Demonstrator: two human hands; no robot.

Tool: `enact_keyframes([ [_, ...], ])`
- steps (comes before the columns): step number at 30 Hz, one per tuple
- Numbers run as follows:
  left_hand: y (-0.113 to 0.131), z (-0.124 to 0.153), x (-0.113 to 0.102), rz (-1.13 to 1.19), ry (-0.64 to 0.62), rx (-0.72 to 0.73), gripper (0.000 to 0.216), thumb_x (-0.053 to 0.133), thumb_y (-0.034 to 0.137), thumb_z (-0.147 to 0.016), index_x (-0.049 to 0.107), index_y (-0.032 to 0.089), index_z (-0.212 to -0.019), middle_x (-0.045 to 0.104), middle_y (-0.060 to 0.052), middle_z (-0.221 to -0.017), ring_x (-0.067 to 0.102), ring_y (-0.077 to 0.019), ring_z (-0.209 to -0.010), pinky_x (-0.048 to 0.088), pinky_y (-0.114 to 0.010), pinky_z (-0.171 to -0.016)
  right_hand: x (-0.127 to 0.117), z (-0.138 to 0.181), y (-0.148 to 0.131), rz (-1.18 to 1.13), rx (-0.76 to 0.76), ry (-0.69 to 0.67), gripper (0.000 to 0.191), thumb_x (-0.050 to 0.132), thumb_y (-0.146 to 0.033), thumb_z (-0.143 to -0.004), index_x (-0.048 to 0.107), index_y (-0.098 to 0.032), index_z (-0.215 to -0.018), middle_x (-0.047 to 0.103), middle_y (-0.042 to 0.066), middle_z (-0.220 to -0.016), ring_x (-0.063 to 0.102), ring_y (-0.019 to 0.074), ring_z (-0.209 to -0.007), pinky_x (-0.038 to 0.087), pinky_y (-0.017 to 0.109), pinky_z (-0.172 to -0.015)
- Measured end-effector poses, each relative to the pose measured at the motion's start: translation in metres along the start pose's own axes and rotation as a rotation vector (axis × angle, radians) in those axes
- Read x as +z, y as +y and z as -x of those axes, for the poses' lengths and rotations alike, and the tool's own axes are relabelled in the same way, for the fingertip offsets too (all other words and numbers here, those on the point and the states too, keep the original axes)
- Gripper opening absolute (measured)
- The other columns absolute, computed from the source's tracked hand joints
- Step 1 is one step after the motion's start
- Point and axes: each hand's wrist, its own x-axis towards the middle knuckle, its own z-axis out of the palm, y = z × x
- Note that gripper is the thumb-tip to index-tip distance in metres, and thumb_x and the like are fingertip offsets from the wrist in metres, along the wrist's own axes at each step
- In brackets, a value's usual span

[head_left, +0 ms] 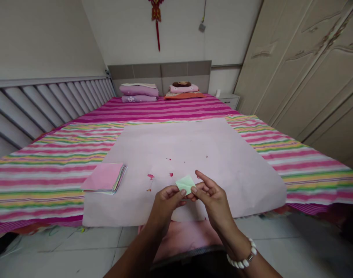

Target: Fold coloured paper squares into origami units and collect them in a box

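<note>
My left hand (167, 202) and my right hand (212, 200) meet above the near edge of a bed, both pinching a small folded light-green paper (185, 184). The left thumb and fingers grip its lower left side. The right fingers close on its lower right side, with the index finger stretched behind it. A white bead bracelet (243, 256) circles my right wrist. Below the paper lies a large pale pink sheet (193, 150) spread over the bed.
A stack of coloured paper squares (105, 177), pink on top, lies on the sheet's left corner. Small red scraps (150, 177) dot the sheet. The striped bedspread (48, 154) reaches folded pillows (138, 92) by the headboard. A wardrobe (309, 65) stands right, tiled floor below.
</note>
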Motion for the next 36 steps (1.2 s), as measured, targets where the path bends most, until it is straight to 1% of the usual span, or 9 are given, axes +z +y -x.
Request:
enact_keyframes([
  [4,0.003,0.000,-0.005,0.142,-0.042,-0.075,0.024,0.078,0.033,-0.067,0.070,0.013,-0.077,0.067,-0.001,-0.067,0.061,-0.0091,-0.065,0.047,-0.020,-0.065,-0.006,-0.001,-0.001,-0.047,-0.008,-0.107,0.057,0.079,-0.026,-0.066,0.061,-0.024,-0.120,0.070,0.002,-0.084,0.063,0.0177,-0.075,0.049,0.033,-0.073],
  [8,0.010,0.003,-0.011,0.290,-0.249,-0.245,0.026,0.082,0.027,-0.065,0.067,0.011,-0.079,0.060,0.002,-0.065,0.052,-0.0020,-0.052,0.042,-0.014,-0.054,-0.015,-0.004,-0.004,-0.166,0.111,-0.280,0.053,0.081,-0.026,-0.060,0.067,-0.024,-0.112,0.067,0.007,-0.110,0.057,0.0237,-0.105,0.044,0.036,-0.090],
  [13,0.005,0.007,-0.011,0.483,-0.391,-0.437,0.028,0.082,0.018,-0.065,0.060,0.014,-0.081,0.055,0.006,-0.062,0.052,-0.0004,-0.048,0.040,-0.010,-0.049,-0.012,-0.003,-0.005,-0.250,0.224,-0.411,0.033,0.078,-0.022,-0.063,0.072,-0.022,-0.096,0.071,0.005,-0.090,0.063,0.0190,-0.085,0.046,0.033,-0.084],
  [16,-0.001,0.009,-0.009,0.550,-0.394,-0.487,0.027,0.081,0.018,-0.066,0.059,0.013,-0.082,0.055,0.005,-0.061,0.053,-0.0006,-0.048,0.040,-0.010,-0.049,-0.007,-0.002,-0.004,-0.256,0.207,-0.387,0.017,0.079,-0.022,-0.062,0.071,-0.020,-0.077,0.069,0.001,-0.074,0.062,0.0155,-0.070,0.047,0.029,-0.073],
  [19,-0.003,0.011,-0.008,0.557,-0.361,-0.506,0.022,0.077,0.017,-0.070,0.061,0.011,-0.083,0.058,0.003,-0.065,0.054,-0.0013,-0.051,0.041,-0.011,-0.052,-0.005,-0.002,-0.005,-0.208,0.198,-0.344,0.016,0.081,-0.024,-0.061,0.068,-0.018,-0.068,0.067,0.000,-0.066,0.059,0.0146,-0.063,0.047,0.027,-0.066],
  [24,0.004,0.011,-0.008,0.322,-0.381,-0.390,0.018,0.069,0.027,-0.077,0.065,0.012,-0.086,0.064,-0.003,-0.074,0.057,-0.0070,-0.058,0.043,-0.018,-0.057,-0.007,-0.004,-0.010,-0.172,0.201,-0.324,0.019,0.081,-0.028,-0.060,0.065,-0.017,-0.065,0.066,0.000,-0.060,0.056,0.0126,-0.055,0.045,0.026,-0.059],
  [27,0.010,0.009,-0.010,0.102,-0.258,-0.198,0.020,0.067,0.032,-0.079,0.067,0.014,-0.088,0.066,-0.005,-0.082,0.059,-0.0105,-0.068,0.044,-0.021,-0.063,-0.009,-0.005,-0.012,-0.143,0.188,-0.274,0.019,0.081,-0.027,-0.060,0.066,-0.017,-0.063,0.065,-0.001,-0.057,0.056,0.0120,-0.053,0.045,0.025,-0.057],
  [31,0.015,0.008,-0.015,0.104,-0.139,0.054,0.032,0.063,0.043,-0.080,0.069,0.016,-0.096,0.069,-0.008,-0.090,0.060,-0.0169,-0.087,0.044,-0.027,-0.077,-0.010,-0.006,-0.011,-0.121,0.231,-0.172,0.019,0.082,-0.024,-0.057,0.067,-0.016,-0.064,0.065,-0.001,-0.053,0.056,0.0101,-0.049,0.042,0.021,-0.052],
  [36,0.022,0.011,-0.018,-0.187,-0.127,0.145,0.025,0.072,0.034,-0.072,0.074,0.016,-0.089,0.065,-0.002,-0.070,0.055,-0.0128,-0.068,0.043,-0.024,-0.067,-0.005,-0.004,-0.012,-0.109,0.257,-0.169,0.020,0.083,-0.025,-0.056,0.067,-0.015,-0.064,0.066,0.000,-0.053,0.058,0.0098,-0.047,0.042,0.020,-0.049],
])
